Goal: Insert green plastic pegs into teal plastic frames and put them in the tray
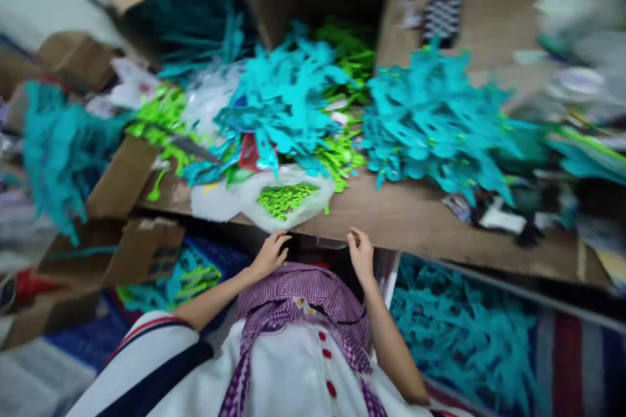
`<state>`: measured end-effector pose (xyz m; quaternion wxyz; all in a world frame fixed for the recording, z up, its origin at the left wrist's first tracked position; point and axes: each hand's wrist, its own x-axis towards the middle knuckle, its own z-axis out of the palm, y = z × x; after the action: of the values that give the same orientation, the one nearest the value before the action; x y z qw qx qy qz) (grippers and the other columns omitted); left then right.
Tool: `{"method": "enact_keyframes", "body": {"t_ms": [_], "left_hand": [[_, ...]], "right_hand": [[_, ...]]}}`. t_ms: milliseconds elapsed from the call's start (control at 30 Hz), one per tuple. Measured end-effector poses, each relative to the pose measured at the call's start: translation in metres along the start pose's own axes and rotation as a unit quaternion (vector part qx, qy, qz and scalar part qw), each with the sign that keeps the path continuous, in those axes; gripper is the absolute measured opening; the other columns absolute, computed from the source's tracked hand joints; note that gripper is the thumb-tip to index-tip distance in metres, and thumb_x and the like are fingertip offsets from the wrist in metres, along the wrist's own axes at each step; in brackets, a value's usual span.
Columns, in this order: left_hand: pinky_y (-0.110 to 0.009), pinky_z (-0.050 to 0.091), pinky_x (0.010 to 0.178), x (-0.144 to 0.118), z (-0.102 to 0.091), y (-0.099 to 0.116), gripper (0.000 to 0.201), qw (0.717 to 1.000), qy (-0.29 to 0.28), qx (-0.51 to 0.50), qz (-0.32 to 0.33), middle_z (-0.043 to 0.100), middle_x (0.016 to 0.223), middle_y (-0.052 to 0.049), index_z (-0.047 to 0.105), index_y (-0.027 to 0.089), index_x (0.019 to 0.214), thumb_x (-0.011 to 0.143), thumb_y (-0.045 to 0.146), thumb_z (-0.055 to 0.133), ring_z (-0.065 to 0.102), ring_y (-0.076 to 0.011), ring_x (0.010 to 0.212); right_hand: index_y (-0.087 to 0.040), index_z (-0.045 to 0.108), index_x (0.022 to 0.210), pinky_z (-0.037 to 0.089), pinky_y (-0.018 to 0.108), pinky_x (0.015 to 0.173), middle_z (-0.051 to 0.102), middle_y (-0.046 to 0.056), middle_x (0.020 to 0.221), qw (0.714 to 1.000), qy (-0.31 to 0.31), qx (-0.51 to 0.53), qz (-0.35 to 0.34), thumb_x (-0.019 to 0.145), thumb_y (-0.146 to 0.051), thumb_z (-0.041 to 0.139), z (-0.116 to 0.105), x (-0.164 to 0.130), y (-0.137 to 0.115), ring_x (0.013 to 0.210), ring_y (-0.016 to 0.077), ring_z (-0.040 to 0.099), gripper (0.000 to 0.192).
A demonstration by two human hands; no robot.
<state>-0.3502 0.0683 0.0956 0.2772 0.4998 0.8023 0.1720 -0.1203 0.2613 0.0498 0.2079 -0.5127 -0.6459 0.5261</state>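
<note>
Cluttered wooden table, blurred, heaped with teal cut-out shapes. At far left, cardboard boxes. Near the front edge, clear plastic bag of green pieces. Just below it, left hand, fingers curled at the table edge, nothing visibly held. Beside it, right hand, fingers loosely bent, apparently empty. Further right, another teal pile.
</note>
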Motion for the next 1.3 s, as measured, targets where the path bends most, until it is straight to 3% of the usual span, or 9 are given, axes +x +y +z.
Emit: {"method": "enact_keyframes", "body": {"t_ms": [200,367,467,567,633,733,933,1133,1300], "left_hand": [[-0.041,0.049,0.101,-0.033,0.041,-0.007,0.033,0.976,0.155,-0.111,-0.106,0.058,0.121,-0.01,0.059,0.021,0.118,0.086,0.016,0.052,0.058,-0.0218,0.116],[-0.034,0.053,0.097,0.024,0.067,0.017,0.031,0.967,0.171,-0.179,0.052,0.061,0.117,-0.008,0.059,0.023,0.12,0.089,0.02,0.053,0.061,-0.0183,0.111],[-0.038,0.051,0.1,0.075,0.037,0.023,0.029,0.933,0.286,-0.161,0.146,0.062,0.116,-0.008,0.059,0.024,0.119,0.091,0.022,0.053,0.061,-0.0194,0.112],[-0.04,0.052,0.096,0.126,-0.022,0.01,0.027,0.876,0.427,-0.146,0.17,0.062,0.113,-0.007,0.057,0.024,0.12,0.094,0.026,0.052,0.06,-0.0202,0.111],[-0.042,0.05,0.097,0.16,-0.058,-0.006,0.033,0.858,0.463,-0.135,0.175,0.057,0.123,-0.009,0.052,0.024,0.129,0.098,0.032,0.046,0.058,-0.0217,0.115],[-0.051,0.04,0.104,0.215,-0.087,-0.033,0.045,0.861,0.466,-0.078,0.187,0.046,0.137,-0.012,0.044,0.022,0.138,0.098,0.043,0.042,0.046,-0.0299,0.13],[-0.056,0.028,0.109,0.317,-0.1,-0.049,0.066,0.897,0.417,-0.051,0.138,0.034,0.147,-0.022,0.041,0.016,0.14,0.087,0.051,0.061,0.034,-0.0374,0.139],[-0.054,0.027,0.107,0.34,-0.125,-0.036,0.067,0.889,0.426,-0.153,0.068,0.034,0.147,-0.031,0.038,0.011,0.139,0.087,0.042,0.065,0.039,-0.0322,0.137],[-0.059,0.024,0.107,0.318,-0.137,-0.045,0.084,0.874,0.407,-0.203,-0.169,0.034,0.143,-0.041,0.034,0.001,0.138,0.074,0.034,0.077,0.035,-0.0386,0.139]], "right_hand": [[-0.011,0.059,0.117,0.05,0.042,0.089,0.061,0.018,0.11,0.987,0.04,-0.106,-0.115,0.088,-0.05,0.047,0.048,0.051,0.027,0.096,0.0243,0.062,0.05],[-0.01,0.061,0.114,0.052,0.04,0.086,0.061,0.017,0.105,0.972,0.117,-0.121,-0.166,0.088,-0.044,0.05,0.06,0.055,0.047,0.091,0.0231,0.062,0.044],[-0.012,0.061,0.111,0.052,0.04,0.084,0.061,0.017,0.104,0.963,0.153,-0.129,-0.181,0.089,-0.042,0.049,0.066,0.052,0.051,0.09,0.0225,0.062,0.039],[-0.013,0.062,0.109,0.051,0.04,0.085,0.061,0.015,0.104,0.956,0.169,-0.139,-0.197,0.089,-0.04,0.049,0.069,0.054,0.054,0.091,0.0222,0.062,0.035],[-0.014,0.063,0.108,0.051,0.039,0.085,0.061,0.015,0.104,0.952,0.172,-0.145,-0.21,0.089,-0.038,0.048,0.07,0.056,0.057,0.09,0.0216,0.061,0.034],[-0.013,0.063,0.108,0.05,0.039,0.086,0.058,0.015,0.107,0.947,0.173,-0.155,-0.22,0.088,-0.036,0.048,0.072,0.06,0.06,0.091,0.0217,0.06,0.035],[-0.012,0.066,0.101,0.048,0.041,0.091,0.058,0.017,0.106,0.937,0.17,-0.183,-0.244,0.085,-0.035,0.047,0.08,0.065,0.063,0.099,0.0257,0.058,0.034],[-0.013,0.066,0.1,0.046,0.042,0.092,0.06,0.017,0.105,0.923,0.191,-0.214,-0.255,0.087,-0.034,0.043,0.086,0.066,0.063,0.1,0.0268,0.057,0.034],[-0.014,0.067,0.098,0.046,0.04,0.093,0.061,0.015,0.102,0.91,0.181,-0.24,-0.285,0.089,-0.031,0.043,0.089,0.069,0.067,0.101,0.0256,0.056,0.03]]}}
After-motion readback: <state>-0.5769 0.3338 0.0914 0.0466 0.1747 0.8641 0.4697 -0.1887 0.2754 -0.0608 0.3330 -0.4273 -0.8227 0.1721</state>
